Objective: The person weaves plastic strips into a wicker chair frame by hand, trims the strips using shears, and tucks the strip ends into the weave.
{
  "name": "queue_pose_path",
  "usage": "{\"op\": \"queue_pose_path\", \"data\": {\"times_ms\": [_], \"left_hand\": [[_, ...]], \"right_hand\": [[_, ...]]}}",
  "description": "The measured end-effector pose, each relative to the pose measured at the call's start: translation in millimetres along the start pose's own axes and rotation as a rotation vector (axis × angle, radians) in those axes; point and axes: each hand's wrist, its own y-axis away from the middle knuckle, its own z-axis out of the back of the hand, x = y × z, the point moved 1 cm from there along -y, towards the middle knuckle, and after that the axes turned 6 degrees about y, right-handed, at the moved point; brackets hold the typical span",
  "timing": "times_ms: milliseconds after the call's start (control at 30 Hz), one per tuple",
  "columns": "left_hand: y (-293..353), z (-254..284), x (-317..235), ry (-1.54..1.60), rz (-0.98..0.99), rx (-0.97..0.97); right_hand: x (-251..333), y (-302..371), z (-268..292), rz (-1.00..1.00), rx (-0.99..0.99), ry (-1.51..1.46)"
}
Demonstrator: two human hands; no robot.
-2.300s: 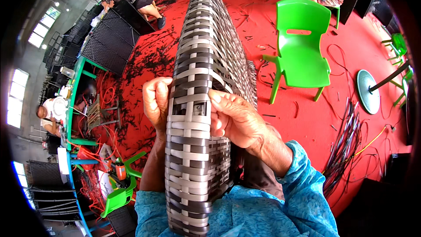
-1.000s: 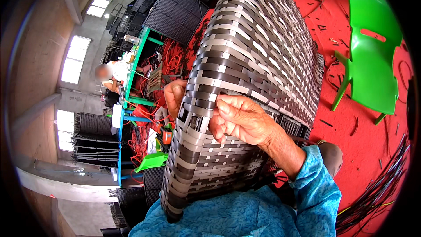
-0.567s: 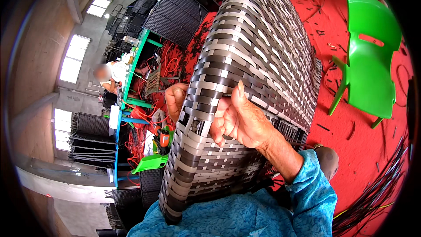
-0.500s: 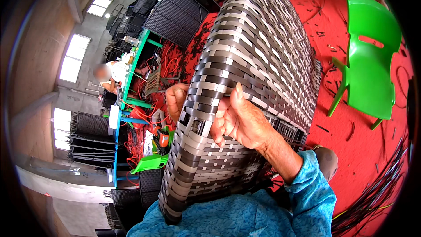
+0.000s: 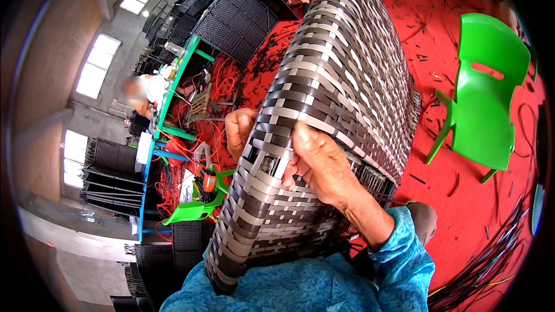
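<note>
A large woven wicker piece (image 5: 341, 40) in black, brown and silver-grey flat strips stands tilted in front of me, its lower end against my blue patterned clothing. My right hand (image 5: 326, 167) is at its rounded corner edge, thumb and fingers pinched on a flat strip (image 5: 276, 149) that wraps the edge. On the far side of that edge, my left hand (image 5: 238, 130) shows curled fingers; the rest is hidden by the weave. A small gap in the weave (image 5: 267, 164) shows just below the strip, between the hands.
A green plastic chair (image 5: 485, 98) stands on the red floor at right. Loose dark strips (image 5: 491, 254) lie at lower right. At left are a green-edged table (image 5: 182, 78), a person (image 5: 151, 89) behind it, an orange tool (image 5: 208, 181), and stacked black woven panels (image 5: 113, 176).
My right thumb has come down from upright onto the strip at the edge, and the fingers have closed. My left hand stays behind the edge. The view has shifted slightly.
</note>
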Motion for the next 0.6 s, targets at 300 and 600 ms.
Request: {"op": "queue_pose_path", "data": {"times_ms": [300, 600], "left_hand": [[0.5, 19.4, 2.1, 0.260, 0.235, 0.137], [2.2, 13.9, 2.9, 0.342, 0.327, 0.110]], "right_hand": [[-0.7, 3.2, 14.6, 0.035, 0.147, -0.103], [-0.8, 8.7, 17.2, -0.011, 0.140, -0.256]]}}
